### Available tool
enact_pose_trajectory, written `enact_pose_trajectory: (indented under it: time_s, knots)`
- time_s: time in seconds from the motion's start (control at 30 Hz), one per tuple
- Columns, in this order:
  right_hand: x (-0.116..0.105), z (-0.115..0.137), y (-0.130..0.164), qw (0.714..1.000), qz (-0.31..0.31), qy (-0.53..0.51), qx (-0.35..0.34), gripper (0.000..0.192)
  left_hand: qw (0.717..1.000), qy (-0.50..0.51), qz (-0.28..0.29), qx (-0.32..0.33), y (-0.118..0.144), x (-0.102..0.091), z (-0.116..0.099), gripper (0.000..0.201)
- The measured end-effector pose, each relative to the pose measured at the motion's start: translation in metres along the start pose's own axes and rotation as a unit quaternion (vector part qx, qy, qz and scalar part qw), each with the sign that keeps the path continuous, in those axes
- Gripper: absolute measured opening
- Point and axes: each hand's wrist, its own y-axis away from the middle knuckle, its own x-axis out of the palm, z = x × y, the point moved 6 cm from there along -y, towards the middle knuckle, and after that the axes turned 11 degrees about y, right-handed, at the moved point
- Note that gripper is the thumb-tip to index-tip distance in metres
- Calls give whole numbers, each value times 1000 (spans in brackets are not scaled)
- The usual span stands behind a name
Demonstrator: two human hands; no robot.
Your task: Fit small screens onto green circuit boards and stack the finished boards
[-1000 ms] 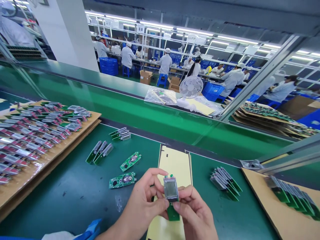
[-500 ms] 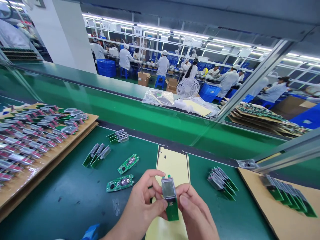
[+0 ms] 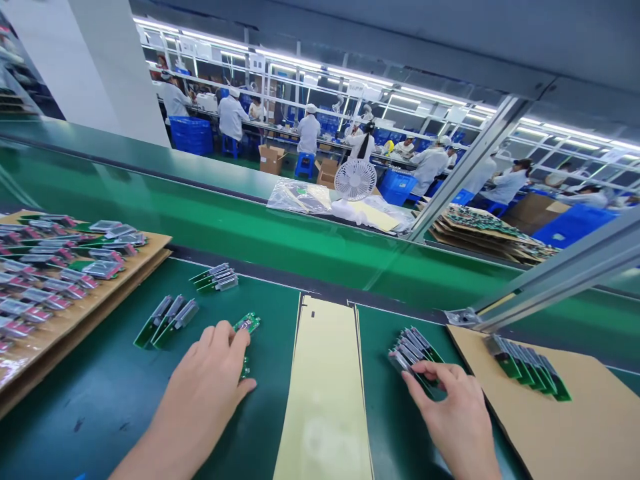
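Observation:
My left hand [image 3: 207, 380] reaches over two bare green circuit boards, its thumb apart from the fingers. The far board [image 3: 249, 323] shows beyond the fingertips; the near board [image 3: 245, 368] is mostly hidden beneath the hand. Whether the fingers touch either one is unclear. On the right, my right hand [image 3: 453, 407] pinches a circuit board with a small display [image 3: 401, 362] at the near end of a leaning row of similar boards [image 3: 417, 341]. Between the hands lies a pale yellow sheet [image 3: 327, 373] on the green bench.
Cardboard at left [image 3: 150, 257] carries many display boards. Two small groups of boards [image 3: 167, 320] lean nearby. Another row [image 3: 530, 367] rests on the right cardboard [image 3: 590, 427]. A metal post [image 3: 465, 167] and a ledge with a white fan [image 3: 355, 179] stand beyond; people work behind.
The display board held over the yellow sheet has gone to the right-hand row with my right hand. My left hand let go of it and moved left over the bare boards. The view shifted right.

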Motion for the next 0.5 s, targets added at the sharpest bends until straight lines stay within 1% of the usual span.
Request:
enact_pose_trajectory:
  time_s: [0.07, 0.13, 0.23, 0.3, 0.33, 0.37, 0.4, 0.43, 0.47, 0.5]
  knots:
    - [4, -6, 0, 1000, -6, 17, 2, 62, 998, -67, 19, 5, 0, 4, 3, 23]
    - [8, -7, -1, 1000, -12, 27, 0, 64, 996, -86, 35, 15, 0, 8, 3, 25]
    - [8, -8, -3, 999, -24, 37, -6, 64, 995, -82, 47, 24, -1, 11, 5, 27]
    - [2, -7, -2, 998, -36, 41, -10, 62, 998, -48, 34, 13, -3, 7, 9, 26]
    - [-3, -6, 1, 998, -43, 41, -14, 60, 1000, -5, 18, 3, -4, 3, 10, 25]
    - [-8, -3, 5, 998, -52, 38, -22, 57, 998, 61, -3, -8, -4, -2, 11, 24]
    - [-13, 2, 10, 997, -54, 30, -39, 52, 989, 147, -25, -21, -5, -7, 11, 23]
    - [-18, 9, 17, 997, -50, 16, -59, 46, 968, 246, -43, -35, -5, -11, 11, 23]
    - [-22, 18, 25, 996, -42, -4, -78, 38, 935, 348, -51, -49, -5, -13, 9, 24]
    - [-25, 28, 34, 995, -25, -31, -96, 30, 893, 444, -46, -62, -5, -13, 6, 24]
